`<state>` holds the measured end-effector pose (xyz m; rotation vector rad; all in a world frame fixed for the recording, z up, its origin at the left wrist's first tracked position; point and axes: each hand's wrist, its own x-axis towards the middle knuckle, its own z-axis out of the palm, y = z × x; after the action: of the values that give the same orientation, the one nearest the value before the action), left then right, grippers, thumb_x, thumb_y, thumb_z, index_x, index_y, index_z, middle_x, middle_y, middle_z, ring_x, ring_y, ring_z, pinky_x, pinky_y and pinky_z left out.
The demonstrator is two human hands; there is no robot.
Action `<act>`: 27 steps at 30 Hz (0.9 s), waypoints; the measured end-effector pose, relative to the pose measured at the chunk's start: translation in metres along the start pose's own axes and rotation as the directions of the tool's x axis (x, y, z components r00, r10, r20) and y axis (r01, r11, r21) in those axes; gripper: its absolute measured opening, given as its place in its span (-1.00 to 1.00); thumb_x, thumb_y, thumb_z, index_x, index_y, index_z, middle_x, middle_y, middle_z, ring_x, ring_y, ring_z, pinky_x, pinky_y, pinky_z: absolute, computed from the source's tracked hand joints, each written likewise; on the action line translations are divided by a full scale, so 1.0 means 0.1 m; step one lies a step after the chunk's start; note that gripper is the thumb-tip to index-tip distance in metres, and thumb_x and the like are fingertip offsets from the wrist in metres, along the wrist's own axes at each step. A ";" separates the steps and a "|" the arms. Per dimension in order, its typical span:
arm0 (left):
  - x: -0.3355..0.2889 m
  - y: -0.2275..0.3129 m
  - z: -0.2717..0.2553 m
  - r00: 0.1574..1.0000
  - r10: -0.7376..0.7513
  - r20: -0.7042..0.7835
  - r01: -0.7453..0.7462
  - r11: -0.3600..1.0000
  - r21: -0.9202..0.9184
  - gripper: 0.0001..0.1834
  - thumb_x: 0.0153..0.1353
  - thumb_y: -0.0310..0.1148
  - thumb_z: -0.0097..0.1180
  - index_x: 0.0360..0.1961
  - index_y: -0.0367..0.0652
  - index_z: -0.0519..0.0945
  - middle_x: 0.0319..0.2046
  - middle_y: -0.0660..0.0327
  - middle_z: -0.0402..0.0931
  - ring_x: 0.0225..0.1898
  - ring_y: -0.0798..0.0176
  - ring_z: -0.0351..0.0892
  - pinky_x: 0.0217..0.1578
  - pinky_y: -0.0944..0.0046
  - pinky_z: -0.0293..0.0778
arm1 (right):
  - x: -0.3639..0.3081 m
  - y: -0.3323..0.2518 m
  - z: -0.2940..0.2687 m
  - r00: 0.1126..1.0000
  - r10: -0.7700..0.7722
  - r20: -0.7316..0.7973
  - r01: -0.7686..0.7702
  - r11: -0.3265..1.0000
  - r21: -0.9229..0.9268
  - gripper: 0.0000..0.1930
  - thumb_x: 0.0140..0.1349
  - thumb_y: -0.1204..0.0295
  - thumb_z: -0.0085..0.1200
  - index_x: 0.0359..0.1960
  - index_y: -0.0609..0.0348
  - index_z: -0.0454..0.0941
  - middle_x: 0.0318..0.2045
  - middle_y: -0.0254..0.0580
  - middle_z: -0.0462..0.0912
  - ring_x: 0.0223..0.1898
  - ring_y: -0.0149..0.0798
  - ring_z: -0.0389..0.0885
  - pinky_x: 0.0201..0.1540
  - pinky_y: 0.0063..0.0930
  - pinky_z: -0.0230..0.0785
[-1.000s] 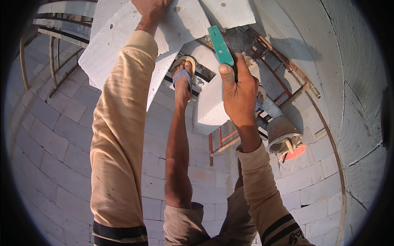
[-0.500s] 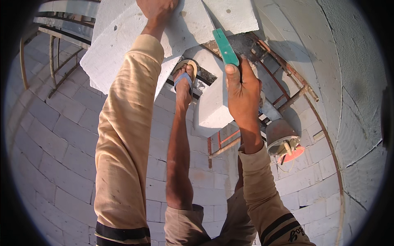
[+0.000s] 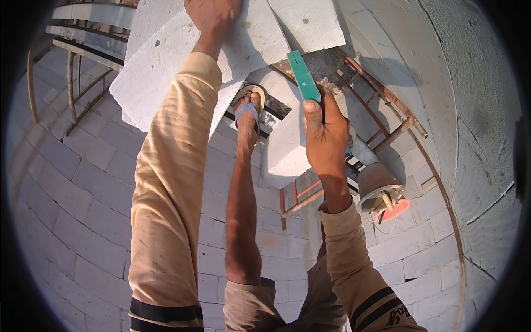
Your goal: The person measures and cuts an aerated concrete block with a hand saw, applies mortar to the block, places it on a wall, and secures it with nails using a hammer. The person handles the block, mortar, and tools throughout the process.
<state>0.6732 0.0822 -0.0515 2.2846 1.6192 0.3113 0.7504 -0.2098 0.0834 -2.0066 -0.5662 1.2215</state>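
My right hand (image 3: 327,133) is closed around the green handle (image 3: 303,76) of a handsaw. Its thin blade (image 3: 280,25) runs up from the handle into a straight cut in a pale aerated concrete block (image 3: 260,39). The far end of the blade is out of view. At the top edge my left hand (image 3: 213,15) rests on the same block, left of the cut; its fingers are largely cropped off. Under the block's near edge, my foot in a sandal (image 3: 248,110) stands beside another pale block (image 3: 285,146).
A rusty metal scaffold frame (image 3: 381,88) stands at the right, near a grey plastered wall (image 3: 487,110). Below it are a dirty bucket (image 3: 379,182) and a red container (image 3: 395,211). Metal framing (image 3: 83,47) stands at upper left. A pale block wall (image 3: 88,182) spreads behind my legs.
My right hand has drawn the saw handle a little toward me, showing more blade below the cut. My left hand stays on the block.
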 end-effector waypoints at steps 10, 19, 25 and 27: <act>-0.10 -0.02 0.00 1.000 -0.020 0.014 0.022 0.993 -0.119 -0.44 0.46 0.03 -0.11 -0.08 -0.25 0.72 -0.15 -0.20 0.69 -0.04 -0.29 0.66 0.05 -0.17 0.49 | -1.77 -0.35 -0.66 0.951 0.308 0.039 -0.310 0.947 0.088 -0.18 0.49 -0.25 -0.21 0.35 0.34 0.42 0.15 0.18 0.29 0.16 -0.09 0.18 0.10 -0.20 0.19; -0.08 -0.06 0.05 1.000 0.005 -0.019 -0.007 0.996 -0.094 -0.42 0.45 0.08 -0.08 -0.04 -0.24 0.73 -0.09 -0.18 0.70 -0.01 -0.30 0.66 0.08 -0.13 0.49 | -0.53 0.37 -0.22 0.994 0.083 0.071 -0.083 0.997 -0.007 -0.33 0.54 -0.12 -0.08 0.21 0.37 0.46 -0.42 -0.28 0.48 -0.40 -0.44 0.37 -0.34 -0.47 0.32; -0.07 -0.06 0.07 0.998 -0.061 0.022 0.062 0.997 -0.053 -0.40 0.45 0.09 -0.11 -0.06 -0.26 0.72 -0.10 -0.21 0.69 0.02 -0.31 0.64 0.10 -0.11 0.47 | -1.69 0.00 -0.62 0.998 0.031 -0.055 -0.036 0.995 -0.091 -0.15 0.47 -0.24 -0.09 0.28 0.48 0.44 0.11 0.13 0.69 0.08 -0.22 0.71 0.12 -0.32 0.53; -0.06 -0.06 0.09 0.999 -0.007 -0.046 0.006 0.999 -0.035 -0.40 0.45 0.09 -0.11 -0.07 -0.27 0.72 -0.11 -0.22 0.68 0.03 -0.32 0.63 0.10 -0.12 0.46 | -1.44 -0.02 -0.55 0.991 -0.067 -0.113 0.065 0.998 -0.026 -0.21 0.50 -0.17 -0.07 0.27 0.48 0.45 0.00 0.04 0.69 -0.03 -0.28 0.66 0.05 -0.34 0.51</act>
<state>0.6694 0.0770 -0.0618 2.2617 1.6305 0.3905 0.7329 -0.3248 0.1845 -2.0453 -0.5878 1.0579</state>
